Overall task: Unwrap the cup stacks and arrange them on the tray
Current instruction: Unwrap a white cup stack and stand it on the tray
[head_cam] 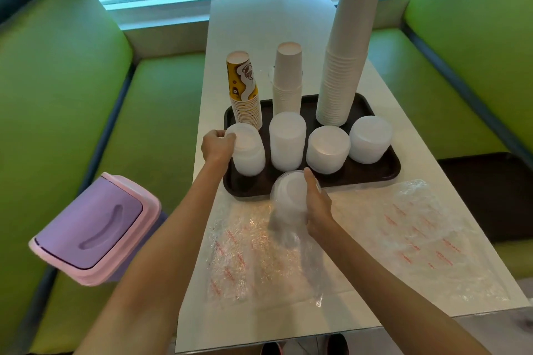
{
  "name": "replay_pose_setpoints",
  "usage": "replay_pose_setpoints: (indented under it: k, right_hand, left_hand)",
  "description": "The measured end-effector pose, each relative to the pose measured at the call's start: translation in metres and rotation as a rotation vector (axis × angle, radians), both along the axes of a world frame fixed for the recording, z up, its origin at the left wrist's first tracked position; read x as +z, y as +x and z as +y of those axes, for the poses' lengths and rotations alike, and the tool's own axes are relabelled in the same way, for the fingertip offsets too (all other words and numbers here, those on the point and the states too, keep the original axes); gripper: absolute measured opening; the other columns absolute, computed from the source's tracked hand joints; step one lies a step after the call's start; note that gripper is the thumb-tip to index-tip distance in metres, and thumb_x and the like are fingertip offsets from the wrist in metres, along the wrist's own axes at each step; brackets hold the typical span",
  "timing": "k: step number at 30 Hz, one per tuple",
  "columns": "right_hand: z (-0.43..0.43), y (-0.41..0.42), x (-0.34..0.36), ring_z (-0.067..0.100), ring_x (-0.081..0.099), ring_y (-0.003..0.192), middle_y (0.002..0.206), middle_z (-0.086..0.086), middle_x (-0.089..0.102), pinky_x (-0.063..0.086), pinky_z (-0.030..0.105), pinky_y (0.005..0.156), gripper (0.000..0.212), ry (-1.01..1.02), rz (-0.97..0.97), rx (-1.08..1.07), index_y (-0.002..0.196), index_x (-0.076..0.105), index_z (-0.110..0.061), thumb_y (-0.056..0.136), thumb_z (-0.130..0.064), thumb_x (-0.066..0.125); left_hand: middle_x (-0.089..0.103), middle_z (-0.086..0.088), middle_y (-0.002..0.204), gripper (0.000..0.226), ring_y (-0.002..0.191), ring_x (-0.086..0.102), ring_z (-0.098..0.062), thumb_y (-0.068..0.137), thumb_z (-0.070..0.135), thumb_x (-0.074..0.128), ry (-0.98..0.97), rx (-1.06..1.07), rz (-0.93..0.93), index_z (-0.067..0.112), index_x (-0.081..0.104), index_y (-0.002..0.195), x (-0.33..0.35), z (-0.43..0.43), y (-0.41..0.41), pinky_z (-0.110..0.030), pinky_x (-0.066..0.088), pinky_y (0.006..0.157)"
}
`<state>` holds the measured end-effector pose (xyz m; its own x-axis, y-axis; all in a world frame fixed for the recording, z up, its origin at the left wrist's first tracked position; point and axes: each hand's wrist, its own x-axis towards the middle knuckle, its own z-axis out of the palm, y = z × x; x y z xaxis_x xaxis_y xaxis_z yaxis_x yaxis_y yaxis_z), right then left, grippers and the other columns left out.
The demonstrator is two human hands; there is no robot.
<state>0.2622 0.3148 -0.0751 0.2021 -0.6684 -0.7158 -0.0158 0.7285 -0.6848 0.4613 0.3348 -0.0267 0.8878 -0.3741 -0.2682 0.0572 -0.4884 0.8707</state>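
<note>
Both grip: left hand (pixel 217 145) cup stack (pixel 250 155), right hand (pixel 317 206) wrapped stack (pixel 288 196).

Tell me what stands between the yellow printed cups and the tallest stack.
A shorter stack of plain white paper cups, seen in the head view.

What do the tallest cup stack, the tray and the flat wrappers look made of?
Tallest cup stack: likely paper, matte white, with rolled rims showing. Tray: probably hard plastic, dark brown, faint sheen on its rim. Wrappers: thin clear plastic film, glossy, crinkled, red print.
</note>
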Motion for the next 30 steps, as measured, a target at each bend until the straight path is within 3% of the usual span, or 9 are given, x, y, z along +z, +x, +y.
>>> replay_pose_setpoints:
  k: [4,11,16,20,30]
  right_hand:
    - [-0.006,0.002,0.001,0.028,0.051,0.117,0.135,0.009,0.051,0.044,0.043,0.097,0.072,0.007,0.011,0.010,0.142,0.038,-0.019,0.085,-0.058,0.059]
    - [-0.009,0.005,0.002,0.029,0.050,0.119,0.137,0.009,0.050,0.043,0.044,0.099,0.073,0.046,0.015,0.025,0.142,0.037,-0.018,0.085,-0.058,0.060]
    - [-0.010,0.001,0.002,0.028,0.051,0.116,0.134,0.010,0.051,0.043,0.044,0.100,0.070,0.054,0.003,0.029,0.139,0.040,-0.017,0.085,-0.056,0.059]
    - [-0.008,0.000,0.003,0.028,0.052,0.114,0.133,0.010,0.052,0.045,0.043,0.097,0.069,0.053,0.002,0.020,0.138,0.041,-0.015,0.085,-0.055,0.061]
    - [-0.008,-0.003,0.007,0.029,0.053,0.114,0.131,0.009,0.054,0.047,0.045,0.099,0.067,0.075,-0.011,0.000,0.137,0.043,-0.016,0.086,-0.056,0.059]
  left_hand:
    - [0.063,-0.015,0.112,0.020,0.105,0.060,-0.031,0.090,0.015,0.056,0.064,-0.044,-0.037,0.005,0.060,0.106,-0.009,-0.009,0.003,-0.035,0.048,0.080]
    - [0.056,-0.016,0.125,0.034,0.113,0.054,-0.030,0.096,0.023,0.052,0.195,-0.175,-0.180,0.001,0.055,0.121,-0.015,-0.008,0.003,-0.033,0.043,0.087]
    - [0.030,-0.017,0.148,0.063,0.133,0.037,-0.034,0.094,0.047,0.050,0.202,-0.343,-0.258,0.011,0.035,0.144,-0.017,-0.004,0.003,-0.045,0.035,0.108]
    - [0.017,-0.012,0.156,0.087,0.142,0.023,-0.033,0.083,0.053,0.064,0.272,-0.542,-0.370,0.021,0.020,0.150,-0.017,-0.002,-0.001,-0.049,0.027,0.112]
    - [0.025,-0.012,0.153,0.089,0.137,0.033,-0.031,0.080,0.044,0.071,0.361,-0.634,-0.477,0.017,0.022,0.149,-0.025,-0.006,-0.005,-0.045,0.033,0.109]
